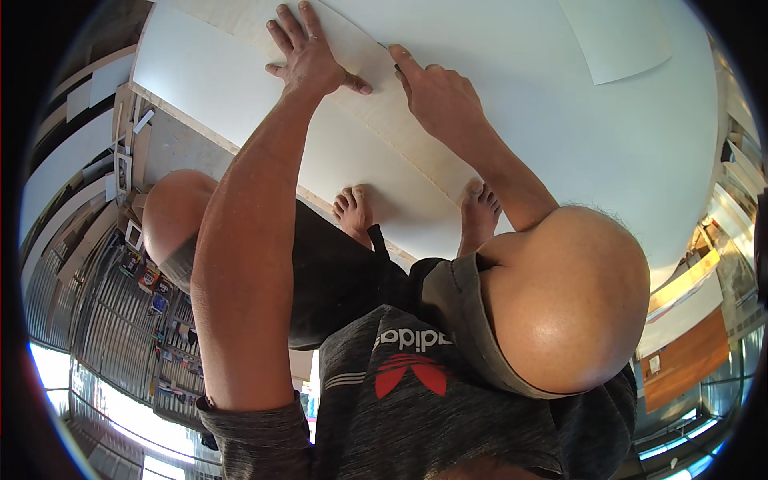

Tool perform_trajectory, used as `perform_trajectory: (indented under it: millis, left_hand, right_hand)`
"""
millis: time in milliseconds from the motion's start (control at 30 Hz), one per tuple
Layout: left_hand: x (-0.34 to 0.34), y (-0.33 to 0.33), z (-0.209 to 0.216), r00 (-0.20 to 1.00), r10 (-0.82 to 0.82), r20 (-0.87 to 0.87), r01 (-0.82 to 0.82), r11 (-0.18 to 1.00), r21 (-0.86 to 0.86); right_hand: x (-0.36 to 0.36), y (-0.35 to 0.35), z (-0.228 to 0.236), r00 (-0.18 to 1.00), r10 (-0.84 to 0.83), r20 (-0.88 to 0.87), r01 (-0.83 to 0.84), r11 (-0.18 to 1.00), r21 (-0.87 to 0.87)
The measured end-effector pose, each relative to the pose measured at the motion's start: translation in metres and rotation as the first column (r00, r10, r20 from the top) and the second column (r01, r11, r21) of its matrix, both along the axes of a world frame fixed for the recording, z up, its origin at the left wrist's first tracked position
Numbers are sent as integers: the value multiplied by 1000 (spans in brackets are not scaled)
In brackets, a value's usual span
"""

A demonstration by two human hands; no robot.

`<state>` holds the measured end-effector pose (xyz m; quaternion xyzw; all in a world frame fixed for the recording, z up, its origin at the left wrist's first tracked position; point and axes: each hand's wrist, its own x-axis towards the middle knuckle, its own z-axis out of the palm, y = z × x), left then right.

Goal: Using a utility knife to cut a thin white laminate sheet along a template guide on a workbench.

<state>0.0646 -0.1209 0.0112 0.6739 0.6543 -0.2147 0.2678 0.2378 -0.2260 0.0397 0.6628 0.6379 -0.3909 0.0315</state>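
Observation:
My left hand (308, 60) lies flat with its fingers spread, pressing on a long pale beige strip (376, 132). This strip runs diagonally across a large white sheet (552, 136). Just right of the strip, my right hand (440, 96) is closed around a slim dark tool (398, 70), mostly hidden by the fingers; its exact kind cannot be made out. The tool's thin tip meets the sheet along the strip's edge, where a fine dark line runs toward the top. My bare feet rest below, one on the strip's right end and one by the sheet's near edge.
A loose white piece (620, 40) lies on the sheet at the upper right. Panels and boards (76, 152) lean at the left, near shelves of small items (172, 352). An orange-brown board (684, 364) stands at the right. My bent knees flank the work.

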Motion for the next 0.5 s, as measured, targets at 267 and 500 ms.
perform_trajectory:
  millis: [267,500]
  left_hand:
    - [-1,1,-1,999,-3,34,3,1000,8]
    - [-15,-7,-10,994,-67,91,59,995,85]
  right_hand:
    - [-3,-4,0,1000,8,18,-9,1000,22]
    - [15,-42,8,998,30,57,-27,998,-52]
